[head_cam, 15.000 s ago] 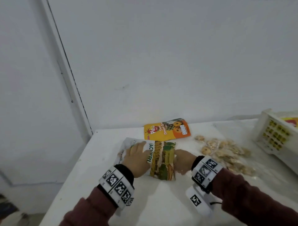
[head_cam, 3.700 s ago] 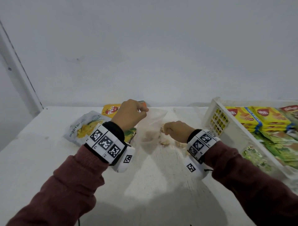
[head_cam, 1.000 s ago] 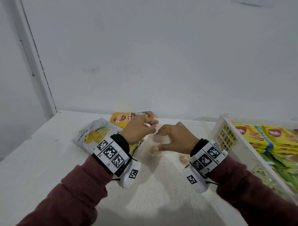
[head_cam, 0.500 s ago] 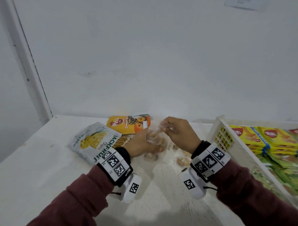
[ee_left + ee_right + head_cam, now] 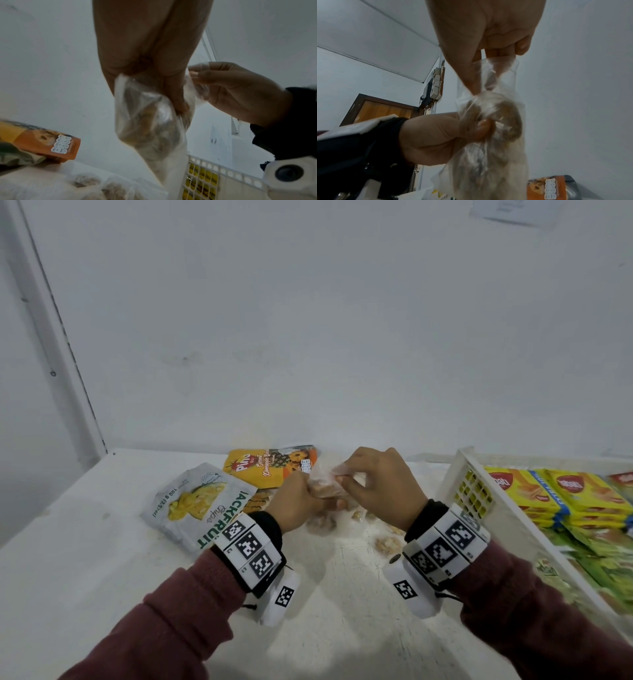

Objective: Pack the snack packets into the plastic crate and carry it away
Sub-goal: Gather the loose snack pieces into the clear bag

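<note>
Both hands hold a clear plastic bag of brown snack pieces [image 5: 325, 489] above the white table [image 5: 102, 577]. My left hand [image 5: 301, 501] grips the bag's middle [image 5: 150, 121], fingers curled round it. My right hand [image 5: 373, 484] pinches the bag's twisted top [image 5: 494, 70]. A white plastic crate [image 5: 462, 474] at the right holds yellow and green snack packets [image 5: 565, 494]. A white jackfruit chips packet [image 5: 202, 505] and an orange packet [image 5: 270, 465] lie on the table at the left.
More clear-wrapped snack pieces [image 5: 387, 542] lie on the table under and beside the hands. The wall [image 5: 308, 337] stands close behind the table. A corner trim [image 5: 61, 337] runs down at the left; the table's left edge drops off there.
The left hand has dropped from the bag's top to grip its middle, while the right hand has kept the top and lifted slightly. The bag is bunched tighter between the hands.
</note>
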Available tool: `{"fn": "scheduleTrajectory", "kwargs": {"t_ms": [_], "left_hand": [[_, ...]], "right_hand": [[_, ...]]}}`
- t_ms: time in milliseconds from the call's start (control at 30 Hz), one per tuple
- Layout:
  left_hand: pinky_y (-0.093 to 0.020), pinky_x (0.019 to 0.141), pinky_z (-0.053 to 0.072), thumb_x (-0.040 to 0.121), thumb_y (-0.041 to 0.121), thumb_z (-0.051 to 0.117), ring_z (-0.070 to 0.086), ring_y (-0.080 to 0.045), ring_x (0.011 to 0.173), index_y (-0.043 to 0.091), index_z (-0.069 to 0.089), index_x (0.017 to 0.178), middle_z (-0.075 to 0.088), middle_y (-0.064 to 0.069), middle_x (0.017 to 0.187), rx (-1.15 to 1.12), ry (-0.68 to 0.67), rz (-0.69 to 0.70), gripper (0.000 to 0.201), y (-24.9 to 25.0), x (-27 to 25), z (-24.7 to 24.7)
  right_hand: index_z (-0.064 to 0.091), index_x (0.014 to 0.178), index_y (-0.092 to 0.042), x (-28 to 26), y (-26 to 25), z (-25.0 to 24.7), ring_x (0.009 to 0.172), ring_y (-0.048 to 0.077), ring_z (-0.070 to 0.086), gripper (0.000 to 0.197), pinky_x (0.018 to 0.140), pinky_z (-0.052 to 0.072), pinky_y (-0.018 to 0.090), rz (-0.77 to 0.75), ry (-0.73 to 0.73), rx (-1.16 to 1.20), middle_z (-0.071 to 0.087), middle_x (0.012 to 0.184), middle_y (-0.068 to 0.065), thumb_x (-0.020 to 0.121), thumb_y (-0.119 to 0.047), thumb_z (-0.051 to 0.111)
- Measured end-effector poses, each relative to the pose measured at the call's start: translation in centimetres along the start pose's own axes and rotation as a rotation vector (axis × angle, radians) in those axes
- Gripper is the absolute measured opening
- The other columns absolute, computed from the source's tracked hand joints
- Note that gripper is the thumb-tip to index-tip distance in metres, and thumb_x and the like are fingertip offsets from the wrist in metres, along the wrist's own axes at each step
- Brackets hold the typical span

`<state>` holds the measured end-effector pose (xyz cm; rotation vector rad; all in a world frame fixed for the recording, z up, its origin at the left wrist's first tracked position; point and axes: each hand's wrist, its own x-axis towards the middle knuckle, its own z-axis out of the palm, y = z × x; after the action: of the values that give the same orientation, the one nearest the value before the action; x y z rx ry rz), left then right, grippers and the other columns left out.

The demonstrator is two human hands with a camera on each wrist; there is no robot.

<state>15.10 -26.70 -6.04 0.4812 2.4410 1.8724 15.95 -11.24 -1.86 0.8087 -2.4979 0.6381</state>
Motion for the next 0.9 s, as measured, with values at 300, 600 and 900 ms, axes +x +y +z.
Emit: {"fn": "scheduleTrajectory", "kwargs": {"t_ms": [300,600,900], "left_hand": [[-0.016,0.072,0.049,0.078,0.011,0.072,0.061,-0.003,0.075,0.018,0.065,0.091,0.065,0.013,0.076,-0.113,-0.156,-0.008,0.016,-0.2,-0.6,-0.7],[-0.02,0.07,0.055,0.082,-0.001,0.064,0.067,-0.004,0.069,0.011,0.066,0.086,0.07,0.003,0.077,-0.07,-0.1,0.064,0.013,-0.4,-1.7,-2.1],[-0.043,0.073,0.051,0.076,0.025,0.065,0.06,-0.026,0.078,0.003,0.068,0.082,0.066,-0.027,0.091,-0.181,0.06,0.12,0.023,-0.1,-2.5,-3.4]], "right_hand": [[0.074,0.073,-0.019,0.1,-0.1,-0.5,0.07,0.016,0.066,0.021,0.078,0.041,0.037,0.019,-0.018,0.084,0.072,0.073,-0.006,0.07,-0.038,0.066],[0.06,0.077,-0.037,0.1,-0.6,-2.1,0.078,-0.002,0.048,0.012,0.077,0.036,0.022,0.081,-0.185,0.141,0.054,0.08,-0.021,0.076,-0.036,0.072],[0.066,0.068,-0.022,-0.4,-1.1,-0.6,0.073,0.023,0.062,0.012,0.071,0.048,0.036,0.259,-0.179,0.282,0.069,0.076,0.009,0.076,-0.023,0.075]]}}
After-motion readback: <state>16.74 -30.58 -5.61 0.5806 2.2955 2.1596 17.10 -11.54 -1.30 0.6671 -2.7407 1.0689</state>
